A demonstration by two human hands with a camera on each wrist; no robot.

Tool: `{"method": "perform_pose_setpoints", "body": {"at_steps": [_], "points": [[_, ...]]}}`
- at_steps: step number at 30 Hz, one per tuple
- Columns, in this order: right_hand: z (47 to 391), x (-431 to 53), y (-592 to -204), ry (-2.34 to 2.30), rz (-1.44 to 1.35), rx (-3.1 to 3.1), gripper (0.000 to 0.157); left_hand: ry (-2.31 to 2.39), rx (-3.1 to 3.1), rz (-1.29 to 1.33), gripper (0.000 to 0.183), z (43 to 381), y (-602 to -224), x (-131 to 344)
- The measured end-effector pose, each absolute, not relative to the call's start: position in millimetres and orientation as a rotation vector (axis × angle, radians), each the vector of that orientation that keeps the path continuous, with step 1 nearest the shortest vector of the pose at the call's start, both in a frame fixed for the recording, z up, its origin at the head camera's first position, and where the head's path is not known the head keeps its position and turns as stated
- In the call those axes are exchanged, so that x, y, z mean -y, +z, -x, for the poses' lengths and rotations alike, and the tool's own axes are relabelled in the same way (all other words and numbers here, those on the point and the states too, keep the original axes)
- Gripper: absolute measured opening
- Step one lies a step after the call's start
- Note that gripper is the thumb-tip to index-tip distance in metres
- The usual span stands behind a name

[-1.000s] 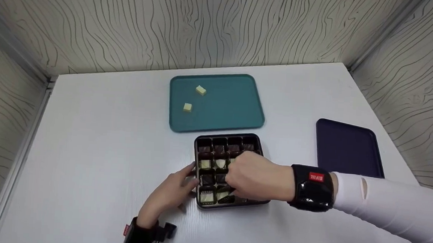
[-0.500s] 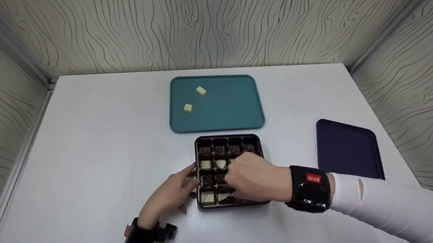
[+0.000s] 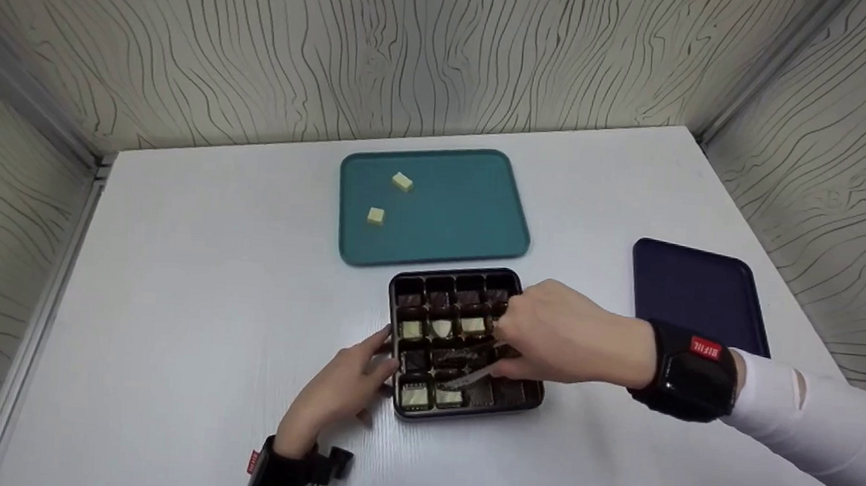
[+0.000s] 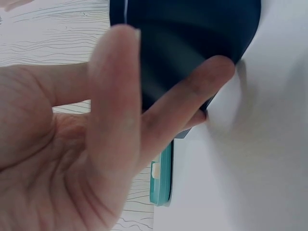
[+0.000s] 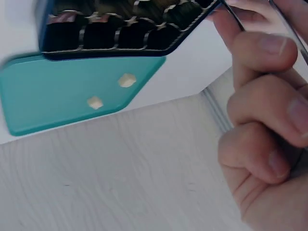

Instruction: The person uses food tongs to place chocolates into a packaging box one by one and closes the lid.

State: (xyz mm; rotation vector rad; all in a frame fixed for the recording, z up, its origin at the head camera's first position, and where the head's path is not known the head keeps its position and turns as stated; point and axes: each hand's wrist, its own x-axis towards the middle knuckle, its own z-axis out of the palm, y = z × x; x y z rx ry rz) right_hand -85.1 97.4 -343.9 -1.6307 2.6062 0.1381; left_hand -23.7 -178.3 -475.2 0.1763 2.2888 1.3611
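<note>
A dark divided box (image 3: 467,414) of chocolates lies in front of me in the head view, dark and cream pieces in its compartments. My left hand (image 3: 341,388) rests its extended fingers against the box's left side; the left wrist view shows fingertips at the dark side wall (image 4: 173,53). Over the right part of the box, my right hand (image 3: 555,333) grips metal tweezers (image 3: 470,377), fingers curled round them. The tips point left, just above a cream chocolate (image 3: 449,398) in the front row, with nothing visible between them. The right hand hides part of the box's right columns.
Behind the box lies a teal tray (image 3: 465,207) bearing two cream blocks, one block (image 3: 402,182) farther back and one block (image 3: 376,216) nearer. A dark purple tray (image 3: 700,297) stands at the right. A patterned wall (image 3: 384,52) closes the table's far edge.
My right hand has moved right and slightly back, baring the tweezers and a cream chocolate in the front row. The left hand, the box and the trays stay in place.
</note>
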Motion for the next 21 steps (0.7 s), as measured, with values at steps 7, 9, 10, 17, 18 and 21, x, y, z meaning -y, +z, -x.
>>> {"method": "perform_pose_setpoints", "body": {"at_steps": [7, 9, 10, 17, 18, 21], "points": [[118, -115, -355, -0.222, 1.335, -2.708, 0.046, 1.347, -2.302, -0.169, 0.062, 25, -474, 181], [130, -118, -360, -0.261, 1.263, -2.785, 0.043, 1.343, -2.312, -0.169, 0.063, 25, -473, 182], [136, -119, -363, -0.280, 1.218, -2.821, 0.041, 1.338, -2.319, -0.167, 0.063, 25, -473, 182], [181, -118, -389, -0.355, 0.946, -2.966, 0.037, 1.355, -2.315, -0.171, 0.064, 24, -472, 181], [187, -116, -392, -0.354, 0.928, -2.976, 0.039, 1.360, -2.311, -0.173, 0.064, 24, -472, 180], [204, -107, -399, -0.374, 0.882, -2.995, 0.039, 1.353, -2.320, -0.181, 0.064, 24, -473, 179]]}}
